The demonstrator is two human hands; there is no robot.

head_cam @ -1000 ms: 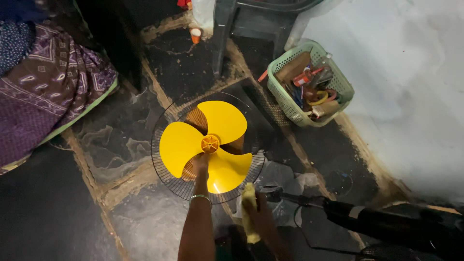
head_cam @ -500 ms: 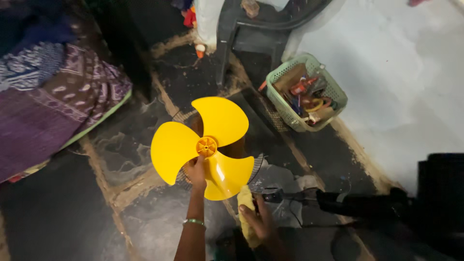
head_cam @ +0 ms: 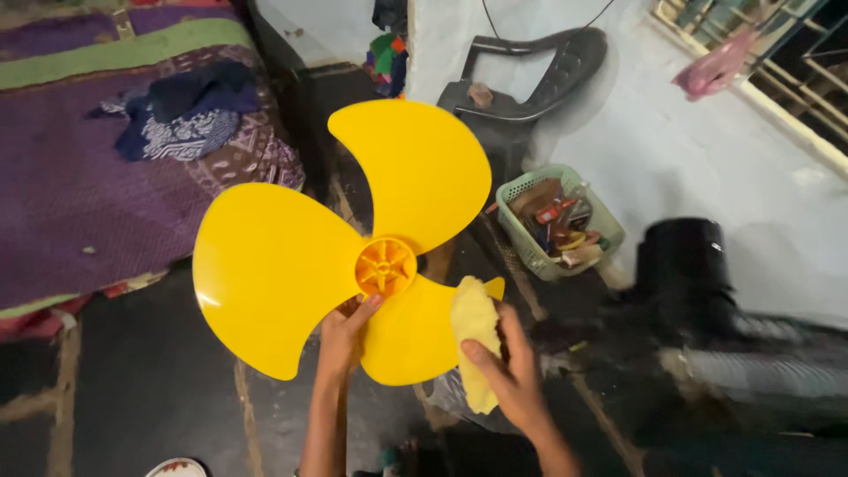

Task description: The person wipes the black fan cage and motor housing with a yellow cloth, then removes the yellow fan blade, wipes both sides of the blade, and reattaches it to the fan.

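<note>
holding the yellow fan blade (head_cam: 283,265) up in front of you, your left hand (head_cam: 343,336) pinches it from below, just under the orange hub (head_cam: 385,267), with a fingertip reaching the hub's near edge. your right hand (head_cam: 511,371) is closed around a yellow cloth (head_cam: 475,340) and presses it against the near-right lobe of the blade (the cloth hangs down past the blade's edge, in front of your palm). the blade has three broad lobes: one far and to the right, one large one to the left, one near, between your two hands. it is lifted well above the dark stone floor (head_cam: 150,397).

far left lies a bed (head_cam: 79,203) with a purple patterned cover, and a dark blue cloth (head_cam: 181,119) bunched on it. right of the blade, on the floor, sits a green plastic basket (head_cam: 521,231) full of small mixed things. beyond it stands a dark plastic chair (head_cam: 530,79) against the pale wall. to the right is a black round object (head_cam: 682,265), blurred, so you cannot tell what it is.
</note>
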